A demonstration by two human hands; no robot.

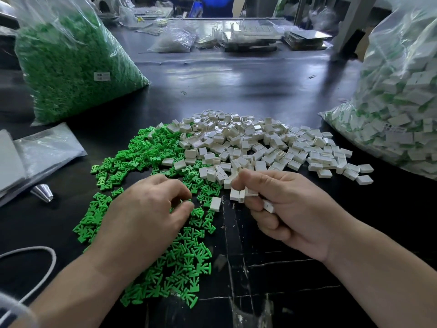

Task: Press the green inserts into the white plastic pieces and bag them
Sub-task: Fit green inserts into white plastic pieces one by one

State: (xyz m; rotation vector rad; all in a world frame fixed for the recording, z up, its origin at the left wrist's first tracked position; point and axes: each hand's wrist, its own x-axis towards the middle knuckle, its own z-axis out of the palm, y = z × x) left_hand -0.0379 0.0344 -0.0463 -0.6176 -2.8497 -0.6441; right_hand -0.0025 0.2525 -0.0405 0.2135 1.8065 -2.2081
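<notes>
Hands first, nearest you: your left hand (pixel 146 214) lies knuckles-up over the green inserts (pixel 182 268), fingers curled down into them, with thumb and forefinger tips close together. Whether they pinch an insert cannot be told. Your right hand (pixel 281 209) grips a few white pieces (pixel 237 194), thumb on top and fingers curled beneath, the pieces sticking out toward the left. Between your hands a loose white piece (pixel 215 204) lies on the edge of the green spread.

At the near left a white cable (pixel 45 253) loops across the black table (pixel 260 86). Just beyond it a small metal cone (pixel 43 192) lies beside a stack of flat clear bags (pixel 47 147).

Farther on, the green spread meets the white heap (pixel 255 140), the two touching and mixing a little along their border. At the far left stands a full green bag (pixel 71 67) of inserts in clear plastic. At the far right a large clear bag (pixel 402 110) holds white pieces with green showing in them. Along the table's far edge the clutter is too blurred to name.
</notes>
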